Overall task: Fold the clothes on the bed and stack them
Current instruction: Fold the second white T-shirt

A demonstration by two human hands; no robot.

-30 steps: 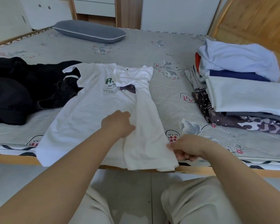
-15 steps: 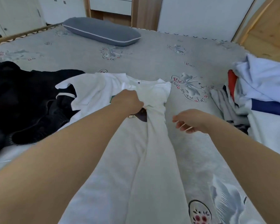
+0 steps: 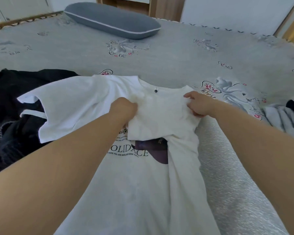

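Grey flowered bed carries a white T-shirt at centre, its right side and sleeve folded inward over the printed chest. Left hand clenches the folded sleeve's left edge; right hand pinches its right shoulder corner. Dark clothes lie left, grey pillow far.

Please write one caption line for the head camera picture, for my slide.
Both hands, left hand and right hand, grip a white T-shirt on the bed.

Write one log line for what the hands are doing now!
step: folding sleeve inward | left hand: grips white T-shirt | right hand: pinches folded sleeve | surface: bed
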